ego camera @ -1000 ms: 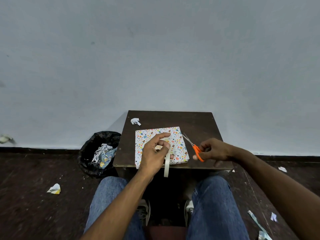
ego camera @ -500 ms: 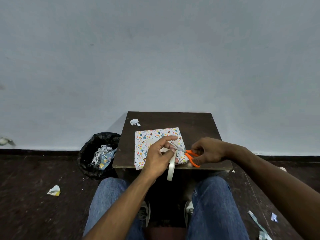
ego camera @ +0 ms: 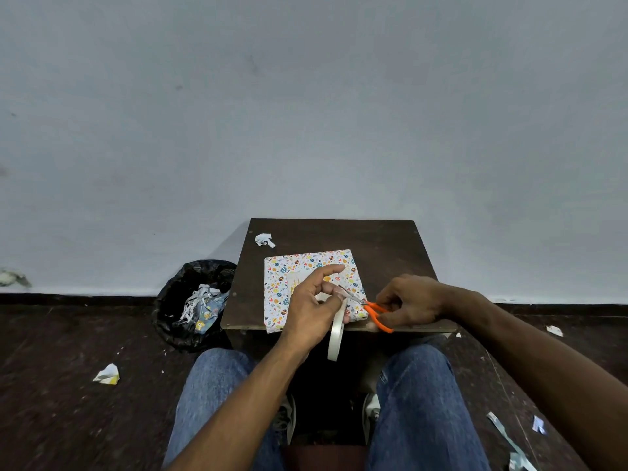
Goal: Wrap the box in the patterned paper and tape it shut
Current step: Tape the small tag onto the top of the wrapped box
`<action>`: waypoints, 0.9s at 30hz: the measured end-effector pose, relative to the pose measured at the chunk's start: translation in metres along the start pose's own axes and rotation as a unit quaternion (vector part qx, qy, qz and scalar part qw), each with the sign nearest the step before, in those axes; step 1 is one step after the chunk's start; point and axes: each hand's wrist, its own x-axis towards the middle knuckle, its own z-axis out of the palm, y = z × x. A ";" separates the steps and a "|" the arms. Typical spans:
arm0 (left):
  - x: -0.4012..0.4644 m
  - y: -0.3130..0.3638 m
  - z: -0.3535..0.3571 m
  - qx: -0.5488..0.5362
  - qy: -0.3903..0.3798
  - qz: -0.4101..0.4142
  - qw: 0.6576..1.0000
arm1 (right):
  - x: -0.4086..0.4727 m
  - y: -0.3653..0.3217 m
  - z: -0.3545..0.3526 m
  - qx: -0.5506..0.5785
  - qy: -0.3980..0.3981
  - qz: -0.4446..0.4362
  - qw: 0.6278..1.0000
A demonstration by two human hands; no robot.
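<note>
While left hand (ego camera: 311,309) pinches tape (ego camera: 336,329), right hand (ego camera: 409,305) grips scissors (ego camera: 375,309).

A plain pale grey wall (ego camera: 306,113) is filling the far view. A small dark wooden desk (ego camera: 384,243) is standing against it on dark flooring (ego camera: 68,402), with a black-lined bin (ego camera: 176,300) sitting just left.

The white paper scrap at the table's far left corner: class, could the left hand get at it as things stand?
Probably not at once: the left hand is holding the tape roll over the wrapped box. The table around the paper scrap is otherwise open.
</note>
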 end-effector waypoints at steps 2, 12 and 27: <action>-0.001 0.003 -0.001 0.000 0.012 0.006 1.000 | -0.001 0.008 0.003 0.023 -0.005 0.022 0.999; 0.002 -0.003 0.000 -0.025 0.017 -0.029 0.999 | 0.008 0.069 0.048 0.038 0.133 0.272 0.952; 0.009 -0.002 0.004 -0.093 0.000 -0.043 0.995 | 0.008 0.007 0.025 0.402 0.075 0.067 0.910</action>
